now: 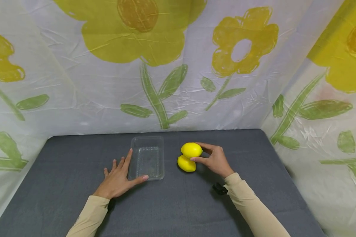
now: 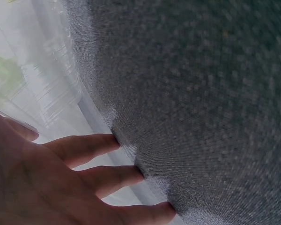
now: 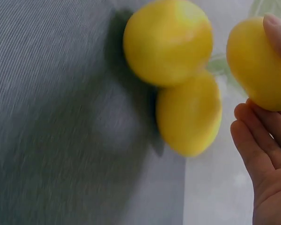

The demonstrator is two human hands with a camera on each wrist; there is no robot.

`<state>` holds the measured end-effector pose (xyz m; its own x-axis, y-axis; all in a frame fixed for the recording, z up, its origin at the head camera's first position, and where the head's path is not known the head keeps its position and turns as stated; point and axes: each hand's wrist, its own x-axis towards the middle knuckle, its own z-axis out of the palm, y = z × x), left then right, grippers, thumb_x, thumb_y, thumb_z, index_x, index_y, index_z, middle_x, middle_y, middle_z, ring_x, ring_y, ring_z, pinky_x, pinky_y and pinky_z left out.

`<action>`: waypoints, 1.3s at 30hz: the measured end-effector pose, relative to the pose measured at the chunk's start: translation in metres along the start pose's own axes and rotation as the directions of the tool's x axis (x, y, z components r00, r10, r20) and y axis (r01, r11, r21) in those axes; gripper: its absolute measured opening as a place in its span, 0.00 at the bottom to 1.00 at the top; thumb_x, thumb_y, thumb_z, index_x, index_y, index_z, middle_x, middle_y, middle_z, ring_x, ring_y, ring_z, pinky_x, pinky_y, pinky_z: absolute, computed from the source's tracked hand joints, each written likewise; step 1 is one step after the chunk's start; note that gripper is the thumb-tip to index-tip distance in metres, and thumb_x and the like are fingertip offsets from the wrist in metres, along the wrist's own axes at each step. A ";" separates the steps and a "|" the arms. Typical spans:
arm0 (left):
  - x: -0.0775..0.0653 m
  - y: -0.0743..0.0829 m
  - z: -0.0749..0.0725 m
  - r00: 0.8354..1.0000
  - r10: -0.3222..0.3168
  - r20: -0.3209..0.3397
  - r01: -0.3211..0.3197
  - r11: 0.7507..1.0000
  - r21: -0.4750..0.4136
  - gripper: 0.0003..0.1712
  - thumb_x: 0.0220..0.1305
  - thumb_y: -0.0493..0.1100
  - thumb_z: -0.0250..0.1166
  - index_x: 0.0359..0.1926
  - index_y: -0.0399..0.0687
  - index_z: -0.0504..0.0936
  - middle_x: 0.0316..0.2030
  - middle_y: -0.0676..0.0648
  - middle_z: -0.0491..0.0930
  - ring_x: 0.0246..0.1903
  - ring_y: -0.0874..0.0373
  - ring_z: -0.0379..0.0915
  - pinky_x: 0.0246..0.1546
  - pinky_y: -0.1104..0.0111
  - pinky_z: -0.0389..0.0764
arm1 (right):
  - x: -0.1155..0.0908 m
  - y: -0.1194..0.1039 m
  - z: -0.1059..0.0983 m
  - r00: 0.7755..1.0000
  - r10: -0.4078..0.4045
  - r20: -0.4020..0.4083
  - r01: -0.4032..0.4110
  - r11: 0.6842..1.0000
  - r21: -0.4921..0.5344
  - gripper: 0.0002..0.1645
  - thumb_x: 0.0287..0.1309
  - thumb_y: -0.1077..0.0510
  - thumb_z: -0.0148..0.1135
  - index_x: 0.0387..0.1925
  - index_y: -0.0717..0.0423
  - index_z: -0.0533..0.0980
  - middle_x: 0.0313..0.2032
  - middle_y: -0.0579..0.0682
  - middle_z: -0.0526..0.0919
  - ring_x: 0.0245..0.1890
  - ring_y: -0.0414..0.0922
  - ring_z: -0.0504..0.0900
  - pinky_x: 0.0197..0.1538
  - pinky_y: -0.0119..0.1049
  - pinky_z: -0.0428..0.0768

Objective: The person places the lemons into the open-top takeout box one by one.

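My right hand point(image 1: 216, 161) pinches a yellow lemon point(image 1: 191, 149) between thumb and fingers, off the cloth. In the right wrist view this held lemon point(image 3: 253, 63) is at the right, apart from two other lemons that touch each other, a nearer lemon point(image 3: 167, 42) and a farther lemon point(image 3: 191, 115). The head view shows just one lying lemon point(image 1: 186, 164); the held one appears to cover the other. My left hand point(image 1: 115, 182) rests spread at the left side of a clear plastic container point(image 1: 161, 158), its thumb by the front rim. No lemon shows inside the container.
A dark grey cloth point(image 1: 172, 207) covers the table. Behind it and at both sides hang white sheets point(image 1: 101, 98) printed with yellow flowers and green leaves. A small black object point(image 1: 219, 189) sits at the right wrist.
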<state>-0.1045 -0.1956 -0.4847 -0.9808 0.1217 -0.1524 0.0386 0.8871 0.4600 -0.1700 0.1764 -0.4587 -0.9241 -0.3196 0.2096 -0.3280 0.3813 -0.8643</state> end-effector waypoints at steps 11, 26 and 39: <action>0.002 0.000 0.002 1.000 -0.016 0.006 0.016 1.000 0.005 0.71 0.55 0.84 0.56 0.81 0.59 0.27 0.73 0.21 0.47 0.70 0.15 0.35 0.55 0.18 0.37 | 0.014 -0.023 0.033 1.000 -0.017 0.020 0.016 0.999 0.034 0.37 0.49 0.54 0.82 0.62 0.55 0.80 0.57 0.52 0.84 0.57 0.50 0.83 0.58 0.45 0.81; 0.003 0.001 0.002 0.999 -0.031 0.012 0.031 0.999 0.022 0.72 0.53 0.86 0.56 0.81 0.58 0.27 0.73 0.18 0.46 0.69 0.14 0.36 0.54 0.17 0.38 | 0.037 -0.038 0.078 0.996 0.017 0.085 -0.023 0.998 0.066 0.39 0.50 0.54 0.81 0.64 0.59 0.77 0.60 0.55 0.82 0.59 0.53 0.81 0.60 0.50 0.79; 0.003 0.004 -0.002 0.999 -0.039 0.038 0.038 0.999 0.011 0.73 0.53 0.86 0.55 0.81 0.57 0.27 0.73 0.18 0.45 0.69 0.14 0.36 0.54 0.17 0.38 | 0.055 -0.047 0.099 0.994 0.005 0.113 -0.009 0.999 0.037 0.41 0.50 0.52 0.81 0.64 0.60 0.77 0.59 0.54 0.83 0.56 0.49 0.84 0.62 0.48 0.78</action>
<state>-0.1076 -0.1924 -0.4814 -0.9735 0.1043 -0.2035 0.0032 0.8960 0.4441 -0.1862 0.0546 -0.4517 -0.8975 -0.4140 0.1522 -0.3119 0.3517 -0.8826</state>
